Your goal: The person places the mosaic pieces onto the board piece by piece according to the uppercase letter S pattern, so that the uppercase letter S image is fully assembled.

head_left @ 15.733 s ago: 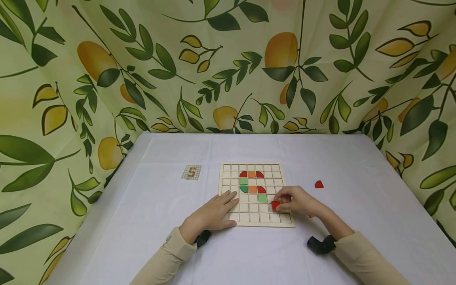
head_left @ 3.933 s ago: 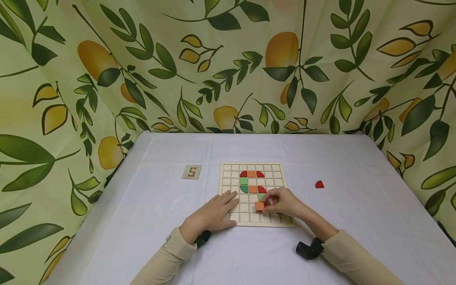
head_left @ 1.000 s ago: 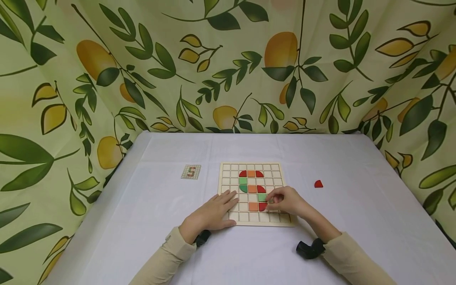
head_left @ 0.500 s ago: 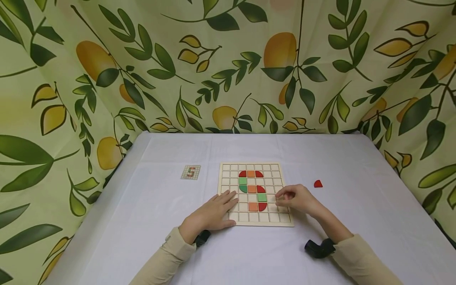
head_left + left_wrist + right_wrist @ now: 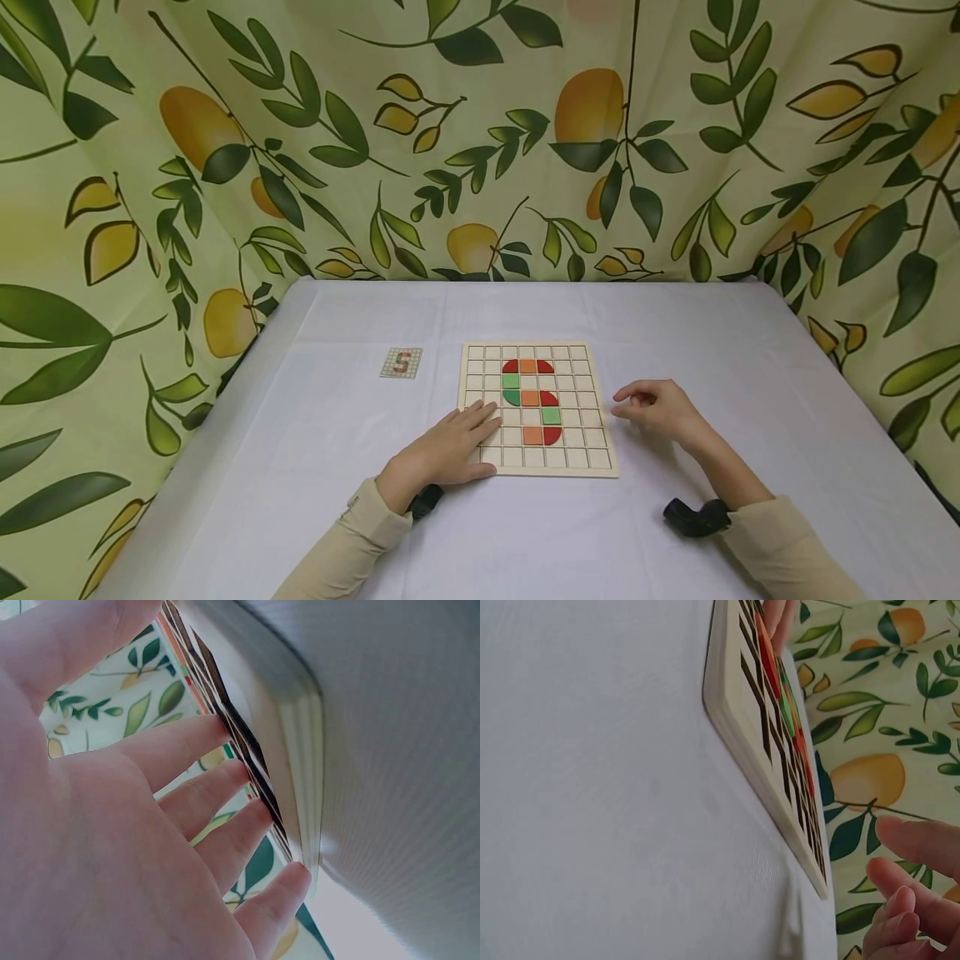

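A wooden grid board [image 5: 587, 457] lies on the table. Red quarter-round tiles [image 5: 552, 436], orange square tiles [image 5: 532, 436], light green square tiles [image 5: 551, 416] and a dark green quarter-round tile [image 5: 512, 398] form a winding shape on it. My left hand [image 5: 450, 446] rests on the board's left side, fingers spread, as the left wrist view shows with its fingertips [image 5: 255, 814] on the grid. Just off the board's right edge hovers my right hand [image 5: 660, 408]; in the right wrist view its thumb and index finger [image 5: 900, 877] are apart with nothing between them.
Left of the board lies a small card [image 5: 402, 363] printed with a similar coloured shape on a grid. White cloth [image 5: 315, 433] covers the table, and a leaf-and-fruit patterned curtain [image 5: 480, 150] surrounds its back and sides. Black wrist mounts [image 5: 696, 517] show below the sleeves.
The orange tile my right hand held earlier lies beside the bottom red tile. That hand has moved right, off the board, and hides the loose red tile. My left hand stays put.
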`<state>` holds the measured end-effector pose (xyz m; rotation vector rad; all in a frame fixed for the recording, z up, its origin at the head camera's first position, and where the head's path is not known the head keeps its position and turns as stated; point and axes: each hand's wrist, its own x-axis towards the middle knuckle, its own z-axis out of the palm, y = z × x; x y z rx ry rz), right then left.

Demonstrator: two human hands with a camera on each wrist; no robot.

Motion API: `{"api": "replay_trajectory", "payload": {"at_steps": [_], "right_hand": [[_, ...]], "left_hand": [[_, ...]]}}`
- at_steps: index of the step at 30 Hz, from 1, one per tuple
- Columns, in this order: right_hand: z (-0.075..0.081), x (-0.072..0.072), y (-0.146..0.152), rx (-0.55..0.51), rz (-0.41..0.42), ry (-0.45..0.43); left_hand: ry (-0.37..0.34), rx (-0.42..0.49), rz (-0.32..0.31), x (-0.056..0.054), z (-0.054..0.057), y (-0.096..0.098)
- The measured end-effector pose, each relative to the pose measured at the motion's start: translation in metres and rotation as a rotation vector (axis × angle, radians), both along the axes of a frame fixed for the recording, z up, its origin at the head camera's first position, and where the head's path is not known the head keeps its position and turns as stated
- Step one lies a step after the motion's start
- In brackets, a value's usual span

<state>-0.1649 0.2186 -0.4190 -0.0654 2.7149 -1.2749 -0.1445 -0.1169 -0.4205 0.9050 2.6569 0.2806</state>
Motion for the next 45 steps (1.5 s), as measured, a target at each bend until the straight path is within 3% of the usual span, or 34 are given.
{"api": "replay_trajectory", "payload": {"at_steps": [20, 29, 45], "right_hand": [[-0.003, -0.005, 0.034, 0.092, -0.216, 0.025], [-0.007, -0.006, 0.053, 0.126, -0.228, -0.001], [-0.008, -0.014, 0.073, 0.112, -0.251, -0.159]], "left_hand": [[-0.003, -0.001, 0.003, -0.002, -0.002, -0.001], [0.001, 0.003, 0.001, -0.001, -0.001, 0.0], [-0.012, 0.003, 0.01, 0.0, 0.001, 0.0]]}}
